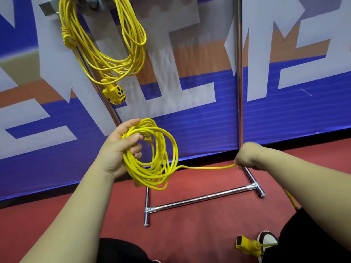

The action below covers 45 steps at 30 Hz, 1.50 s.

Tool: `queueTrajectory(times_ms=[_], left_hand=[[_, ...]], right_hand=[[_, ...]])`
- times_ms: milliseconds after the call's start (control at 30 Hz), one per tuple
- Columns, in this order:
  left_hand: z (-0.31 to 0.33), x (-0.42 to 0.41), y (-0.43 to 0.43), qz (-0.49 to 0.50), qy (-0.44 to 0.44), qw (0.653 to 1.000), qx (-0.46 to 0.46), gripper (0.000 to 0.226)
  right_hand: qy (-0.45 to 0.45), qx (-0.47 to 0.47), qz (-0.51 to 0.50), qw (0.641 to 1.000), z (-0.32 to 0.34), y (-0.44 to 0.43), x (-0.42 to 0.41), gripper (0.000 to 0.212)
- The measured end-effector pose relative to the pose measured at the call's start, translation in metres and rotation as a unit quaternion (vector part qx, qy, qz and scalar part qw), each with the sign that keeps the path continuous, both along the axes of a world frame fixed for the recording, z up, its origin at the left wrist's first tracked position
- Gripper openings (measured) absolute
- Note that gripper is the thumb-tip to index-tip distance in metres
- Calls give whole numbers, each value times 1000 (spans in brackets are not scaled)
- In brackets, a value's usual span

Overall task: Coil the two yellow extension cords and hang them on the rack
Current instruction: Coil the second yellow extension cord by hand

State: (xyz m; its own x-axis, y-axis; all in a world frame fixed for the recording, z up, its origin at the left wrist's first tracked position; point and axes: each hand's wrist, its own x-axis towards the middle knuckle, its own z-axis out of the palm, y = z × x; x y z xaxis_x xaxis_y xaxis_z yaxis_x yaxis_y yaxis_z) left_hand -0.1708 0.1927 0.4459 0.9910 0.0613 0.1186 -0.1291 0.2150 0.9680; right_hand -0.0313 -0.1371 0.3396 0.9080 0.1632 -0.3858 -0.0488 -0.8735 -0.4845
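Fingers [137, 149] of left hand [117, 147] clamped round yellow cord coil [152, 168], right hand [247, 157] pinching taut strand [207, 167] at 3 o'clock; lay equal loops, untwisted, under steady tension.

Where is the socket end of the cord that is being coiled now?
In the head view the socket end lies on the red floor at lower right, beside a shoe, below the right hand.

A blue banner [199, 128] with large white letter shapes and an orange band stands upright behind; its lower edge meets a red floor [190, 236]; a black-and-white shoe [268, 239] rests on that floor at lower right, beside black trousers [313, 236].
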Motion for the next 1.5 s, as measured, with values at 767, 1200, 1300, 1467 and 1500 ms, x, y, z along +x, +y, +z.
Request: queueTrajectory(times_ms=[767, 1200, 1300, 1467, 1500], left_hand=[[-34, 4, -73, -171, 98, 980, 27, 77], [-61, 36, -101, -92, 212, 968, -95, 50], [-68, 42, -102, -83, 219, 966, -104, 50], [-71, 50, -102, -21, 210, 973, -97, 44], [-70, 51, -103, -15, 210, 973, -95, 38]], right_hand=[[70, 578, -165, 796, 64, 45, -29, 33], [-9, 423, -51, 905, 75, 74, -43, 27], [-51, 385, -50, 920, 74, 78, -42, 31], [-94, 344, -3, 934, 73, 82, -51, 29], [-115, 325, 15, 939, 72, 82, -53, 27]])
